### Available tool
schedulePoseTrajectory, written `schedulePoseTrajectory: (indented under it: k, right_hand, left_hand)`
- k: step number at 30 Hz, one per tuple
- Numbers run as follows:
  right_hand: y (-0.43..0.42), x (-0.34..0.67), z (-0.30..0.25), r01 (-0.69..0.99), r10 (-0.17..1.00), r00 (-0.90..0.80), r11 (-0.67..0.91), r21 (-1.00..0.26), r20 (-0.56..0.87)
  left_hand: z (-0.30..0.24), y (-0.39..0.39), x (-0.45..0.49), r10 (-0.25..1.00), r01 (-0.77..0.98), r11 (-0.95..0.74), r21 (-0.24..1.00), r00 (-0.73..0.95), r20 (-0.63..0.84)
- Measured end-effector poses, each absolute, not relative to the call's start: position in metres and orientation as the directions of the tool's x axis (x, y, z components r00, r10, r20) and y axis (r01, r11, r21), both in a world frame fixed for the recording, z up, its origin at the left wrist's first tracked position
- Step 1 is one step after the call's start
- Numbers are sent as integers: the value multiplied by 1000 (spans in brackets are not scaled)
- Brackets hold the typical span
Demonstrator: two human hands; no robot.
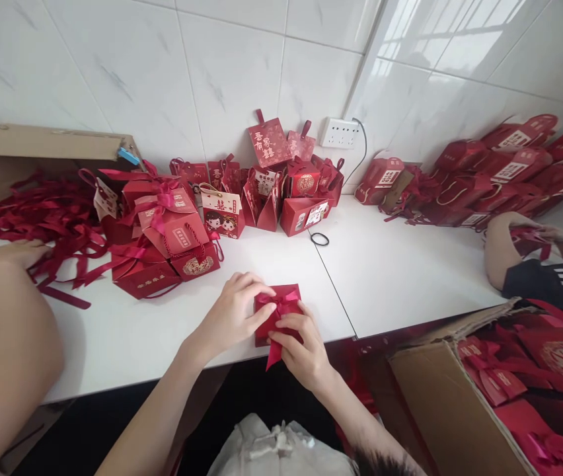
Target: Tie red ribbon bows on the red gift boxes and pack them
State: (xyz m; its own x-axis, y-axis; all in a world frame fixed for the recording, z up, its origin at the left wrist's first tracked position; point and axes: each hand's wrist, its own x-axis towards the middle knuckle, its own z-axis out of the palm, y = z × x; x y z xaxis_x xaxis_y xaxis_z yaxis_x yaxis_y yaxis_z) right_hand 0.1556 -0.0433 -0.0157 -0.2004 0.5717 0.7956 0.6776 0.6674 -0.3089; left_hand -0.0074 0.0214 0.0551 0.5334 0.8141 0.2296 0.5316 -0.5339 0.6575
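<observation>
White-tiled wall at back, white worktop (400,277) running L to R w/ a seam down the middle.

Small red paper box (285,295) sat at the near edge of the worktop, just L of the seam, w/ a red satin ribbon bow (281,302) on top. Left hand (234,311) lay over the box's L side, fingers curled and closed, tips on the bow. Right hand (304,354) was closed on the box's near-R corner, thumb and fingers pinched. One ribbon tail hung down past the worktop edge between the two hands.

Behind-L of the box: heap of red gift boxes with ribbon handles (162,241), apart from it. Further L, tangle of loose red ribbons (48,211) in front of a brown cardboard carton (38,149). Another person's hand (11,254) rested on the ribbons, fingers bent; cannot tell if it gripped any.

Rear centre: cluster of open red boxes with printed tags (281,188), white wall socket strip (339,132) above it, thin black elastic loop (320,238) lying flat on the worktop near the seam.

R side: stack of flat red box blanks (499,172) along the wall. Second co-worker's arm in a black sleeve with white stripes (549,281) at the R edge. Near-R below worktop level: open brown cardboard box of red packs (450,410).
</observation>
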Motion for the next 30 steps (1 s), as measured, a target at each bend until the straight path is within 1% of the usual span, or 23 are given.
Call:
schedulePoseTrajectory:
  k: [2,3,5,11,14,16,17,19,20,21,23,24,26,28,30]
  right_hand:
    - [-45,156,-13,676,558,-215,678,-290,801]
    - [-45,155,-12,678,553,-215,678,-284,805]
    - [-46,155,-10,684,546,-204,673,-281,813]
    - [-46,151,-9,668,527,-213,693,-271,823]
    - [-46,151,-8,649,519,-223,711,-272,825]
    - [-46,155,-5,588,537,-259,747,-310,803]
    - [-46,159,-2,535,549,-274,769,-348,790]
    - [-44,169,3,439,613,-224,757,-483,758]
    - [-41,175,6,424,673,-145,704,-570,725]
    - [-37,181,8,433,741,-43,618,-656,670]
    - [-26,189,13,475,854,136,389,-789,502]
    - [-20,192,14,489,894,178,283,-825,412]
    - [-7,194,16,493,949,175,145,-858,261]
    - [1,193,16,458,978,149,63,-887,146]
    - [6,191,16,391,989,131,8,-920,64]
  left_hand:
    - [49,30,-1,774,545,-602,583,578,258]
    - [46,33,1,765,548,-613,570,593,252]
    - [40,36,5,765,546,-605,580,602,231]
    - [31,35,11,820,445,-454,772,547,167]
    - [27,35,13,845,409,-384,827,517,137]
    - [25,36,13,849,392,-360,846,514,123]
    - [24,36,12,848,386,-353,853,517,117]
    - [23,38,12,847,377,-343,860,521,110]
    - [23,38,12,846,376,-340,862,523,105]
    - [23,38,12,844,375,-337,864,527,100]
    - [21,37,12,845,367,-339,866,523,110]
    - [20,36,13,855,359,-346,867,500,134]
    - [17,33,14,901,352,-353,867,377,214]
    - [13,30,14,942,380,-331,864,188,278]
    - [10,28,13,957,438,-283,853,67,283]
